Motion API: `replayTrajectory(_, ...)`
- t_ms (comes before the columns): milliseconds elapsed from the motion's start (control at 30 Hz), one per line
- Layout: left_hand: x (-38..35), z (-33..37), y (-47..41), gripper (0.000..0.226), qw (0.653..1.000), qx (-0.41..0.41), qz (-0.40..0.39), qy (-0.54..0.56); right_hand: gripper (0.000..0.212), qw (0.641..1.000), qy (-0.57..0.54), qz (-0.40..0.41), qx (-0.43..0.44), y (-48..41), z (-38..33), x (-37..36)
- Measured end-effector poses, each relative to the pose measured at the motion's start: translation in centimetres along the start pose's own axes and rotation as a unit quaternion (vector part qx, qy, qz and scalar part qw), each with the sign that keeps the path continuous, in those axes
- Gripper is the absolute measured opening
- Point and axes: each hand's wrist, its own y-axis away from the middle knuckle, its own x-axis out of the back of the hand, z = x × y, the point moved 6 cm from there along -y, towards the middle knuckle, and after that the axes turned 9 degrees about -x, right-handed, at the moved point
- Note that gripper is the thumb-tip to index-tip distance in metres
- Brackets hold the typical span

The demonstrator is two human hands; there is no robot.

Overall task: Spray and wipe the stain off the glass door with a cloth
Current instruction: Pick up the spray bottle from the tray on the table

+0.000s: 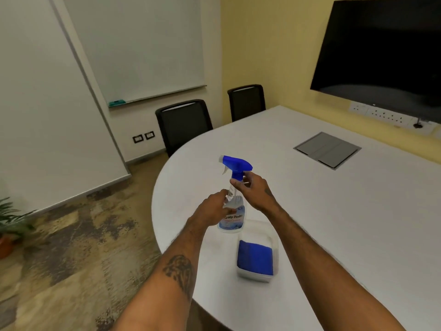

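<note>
A clear spray bottle (232,218) with a blue trigger head (236,163) stands upright near the rounded end of the white table (334,211). My left hand (212,207) is wrapped around the bottle's body. My right hand (256,191) pinches the bottle's neck just under the blue head. A folded blue cloth (255,259) lies in a clear plastic tub (274,237) on the table, just near-right of the bottle. No glass door is in view.
Two black chairs (183,125) (247,101) stand at the table's far side. A grey cable hatch (327,150) is set into the tabletop. A dark screen (381,51) hangs on the yellow wall, a whiteboard (143,48) on the left wall. A potted plant (10,223) sits on the floor.
</note>
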Motion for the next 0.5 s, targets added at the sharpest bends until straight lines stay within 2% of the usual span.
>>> replayTrajectory(267,3.6,-1.3,8.6,0.054,0.992,0.074,0.099,-0.016,0.045,0.991,-0.002,-0.094,0.09,4.2,-5.1,-4.3)
replayTrajectory(500,5.8,-2.4,20.0,0.056,0.968,0.152,0.202,-0.011,0.027,0.961,-0.012,-0.214,0.174,11.6,-10.1,-9.3)
